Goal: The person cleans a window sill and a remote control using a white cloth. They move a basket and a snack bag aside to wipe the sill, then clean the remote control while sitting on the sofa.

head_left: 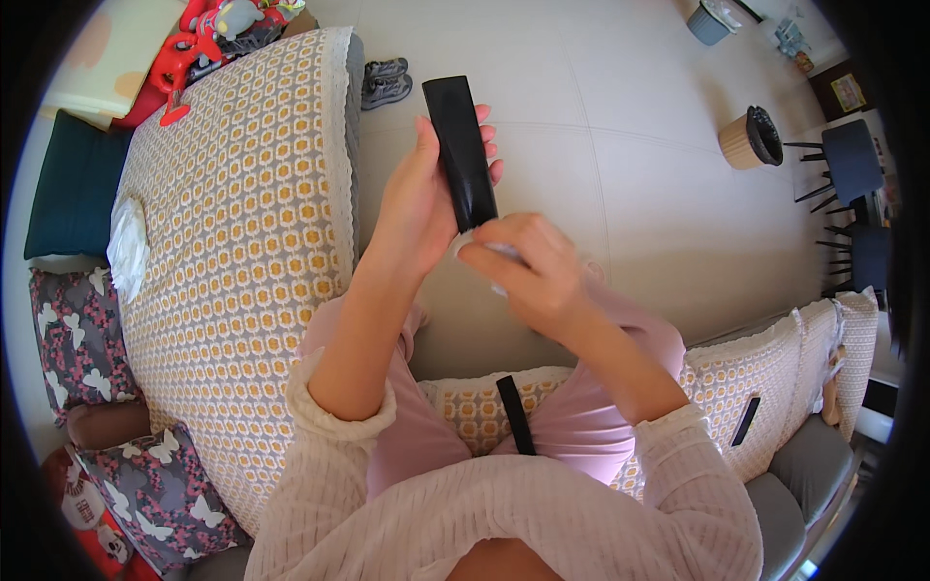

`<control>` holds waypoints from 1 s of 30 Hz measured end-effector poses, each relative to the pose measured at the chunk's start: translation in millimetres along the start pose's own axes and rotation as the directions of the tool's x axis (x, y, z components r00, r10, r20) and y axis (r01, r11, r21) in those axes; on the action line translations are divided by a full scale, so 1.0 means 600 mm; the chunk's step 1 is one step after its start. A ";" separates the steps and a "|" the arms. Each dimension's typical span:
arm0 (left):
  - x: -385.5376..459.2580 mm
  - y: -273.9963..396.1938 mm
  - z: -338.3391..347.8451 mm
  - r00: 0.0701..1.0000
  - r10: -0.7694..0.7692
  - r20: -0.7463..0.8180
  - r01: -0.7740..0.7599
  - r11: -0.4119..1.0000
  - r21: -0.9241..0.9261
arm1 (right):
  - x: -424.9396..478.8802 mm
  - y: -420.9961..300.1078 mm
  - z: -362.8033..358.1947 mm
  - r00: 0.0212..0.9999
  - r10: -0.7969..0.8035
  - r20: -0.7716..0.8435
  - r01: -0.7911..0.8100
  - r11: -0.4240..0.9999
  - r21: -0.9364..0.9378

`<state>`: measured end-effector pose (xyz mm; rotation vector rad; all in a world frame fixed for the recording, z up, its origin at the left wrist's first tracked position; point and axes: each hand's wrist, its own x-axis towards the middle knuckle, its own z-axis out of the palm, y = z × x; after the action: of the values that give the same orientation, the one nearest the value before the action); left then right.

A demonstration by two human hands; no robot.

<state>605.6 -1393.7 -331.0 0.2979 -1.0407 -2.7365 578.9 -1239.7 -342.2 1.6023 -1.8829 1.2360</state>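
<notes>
A long black glossy case, perhaps a remote control seen from behind (459,152), lies along the palm of my left hand (429,189), thumb on one side and fingertips on the other. At its lower end, my right hand (534,269) pinches a white tissue or cloth (501,250), slightly blurred, against or just beside the case. Between my thighs a flat black strip-shaped object (516,415) rests on the patterned sofa cover. Another slim black object (746,421) lies on the cover to the right.
A patterned sofa cover (232,181) spreads to the left, with a white plastic bag (128,247), a dark green cushion (76,185) and butterfly cushions (163,494). Grey shoes (385,83) stand on the tiled floor. A lined waste bin (745,141) and dark chairs (850,163) are at right.
</notes>
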 end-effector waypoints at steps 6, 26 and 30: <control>-0.008 -0.014 0.016 0.998 -0.070 0.003 0.070 0.995 0.074 | 0.022 0.041 -0.023 0.982 0.117 -0.151 -0.131 0.988 -0.084; -0.009 -0.002 0.010 0.999 -0.014 -0.050 0.019 0.994 0.104 | 0.016 0.000 -0.003 0.993 -0.050 -0.106 0.050 0.999 -0.002; -0.019 -0.011 0.021 0.998 -0.060 -0.017 0.060 0.998 0.015 | 0.024 0.009 -0.006 0.982 -0.068 -0.177 0.061 0.997 -0.043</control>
<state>612.7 -1377.7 -325.0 0.3589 -1.0658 -2.7756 568.8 -1245.7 -331.7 1.4694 -1.7204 1.2647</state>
